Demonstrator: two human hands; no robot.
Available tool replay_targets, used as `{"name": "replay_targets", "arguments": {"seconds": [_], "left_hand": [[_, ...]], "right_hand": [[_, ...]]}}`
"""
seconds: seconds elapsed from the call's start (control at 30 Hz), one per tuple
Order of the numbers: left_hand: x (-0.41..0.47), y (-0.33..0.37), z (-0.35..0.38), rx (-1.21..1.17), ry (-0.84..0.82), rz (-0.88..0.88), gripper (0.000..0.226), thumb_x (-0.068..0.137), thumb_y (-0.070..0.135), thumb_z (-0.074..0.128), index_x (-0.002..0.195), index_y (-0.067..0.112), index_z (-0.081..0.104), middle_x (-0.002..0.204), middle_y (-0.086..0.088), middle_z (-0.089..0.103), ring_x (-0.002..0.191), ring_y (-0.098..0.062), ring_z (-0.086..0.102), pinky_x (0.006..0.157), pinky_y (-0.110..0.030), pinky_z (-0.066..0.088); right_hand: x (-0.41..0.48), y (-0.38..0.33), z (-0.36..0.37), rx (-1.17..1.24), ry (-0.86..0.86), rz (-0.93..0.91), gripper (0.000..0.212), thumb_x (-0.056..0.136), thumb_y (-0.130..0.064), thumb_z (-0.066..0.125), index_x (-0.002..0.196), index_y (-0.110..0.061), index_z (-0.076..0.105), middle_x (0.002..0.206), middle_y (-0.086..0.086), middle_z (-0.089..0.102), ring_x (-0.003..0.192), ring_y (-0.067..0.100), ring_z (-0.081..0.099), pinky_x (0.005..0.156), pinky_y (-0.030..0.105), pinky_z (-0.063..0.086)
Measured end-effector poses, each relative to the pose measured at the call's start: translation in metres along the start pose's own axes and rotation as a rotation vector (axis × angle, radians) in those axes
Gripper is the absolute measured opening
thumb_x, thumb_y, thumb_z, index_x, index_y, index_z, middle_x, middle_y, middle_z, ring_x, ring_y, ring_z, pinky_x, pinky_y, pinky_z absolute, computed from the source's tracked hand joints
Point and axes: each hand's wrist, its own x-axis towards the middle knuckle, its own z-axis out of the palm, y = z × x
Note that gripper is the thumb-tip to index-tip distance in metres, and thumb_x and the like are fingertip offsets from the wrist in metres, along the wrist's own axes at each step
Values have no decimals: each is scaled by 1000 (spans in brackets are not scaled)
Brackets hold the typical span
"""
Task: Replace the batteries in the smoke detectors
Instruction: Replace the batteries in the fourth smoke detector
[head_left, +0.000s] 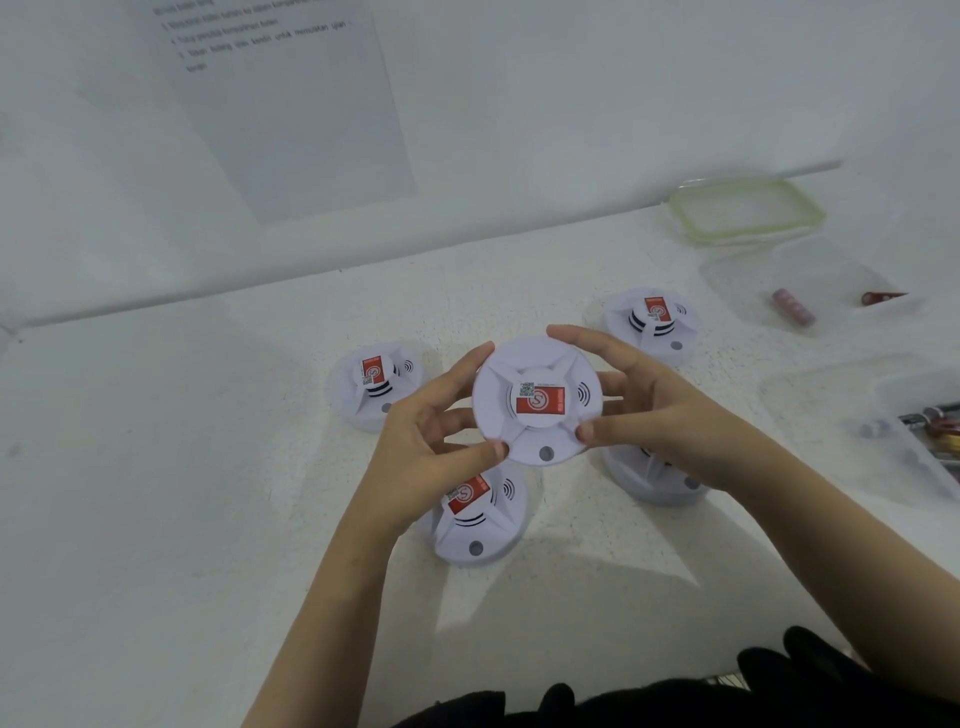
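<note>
A white round smoke detector (537, 400) with a red label is lifted above the table, face up. My left hand (431, 441) grips its left rim with thumb and fingers. My right hand (644, 410) grips its right rim. On the white table several more detectors rest: one at the left (375, 384), one at the back right (652, 322), one in front (475, 519) partly under my left hand, and one (654, 483) mostly hidden under my right hand.
A clear container (810, 296) at the right holds a pink battery (792, 306) and a red item (880, 297). Behind it lies a green-rimmed lid (748, 210). Another clear box (914, 441) with small parts sits at the far right. A printed sheet (291, 104) hangs on the wall.
</note>
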Motion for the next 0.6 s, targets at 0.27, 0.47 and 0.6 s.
{"name": "replay_targets", "arguments": {"seconds": [0.27,0.47,0.6], "left_hand": [[2,2,1,11,20,-4,75,71,1,70,140,21,47,132,1,61,108,-19,67,82,-42,59],[3,1,1,11,20,-14,75,71,1,71,140,20,47,132,1,61,108,-18,67,82,-40,59],[2,1,0,21,28,-16,75,71,3,72,139,22,48,132,3,62,110,-18,66,83,-41,59]], "right_hand": [[0,-6,-4,-44,-32,13,77,74,-2,67,138,-36,40,122,5,64,105,26,65,84,37,56],[1,-6,-6,-55,-48,16,78,79,8,66,139,-34,38,124,3,63,106,24,65,83,34,56],[1,-7,-5,-112,-73,28,87,77,9,69,141,-38,34,128,0,60,107,23,64,85,35,55]]}}
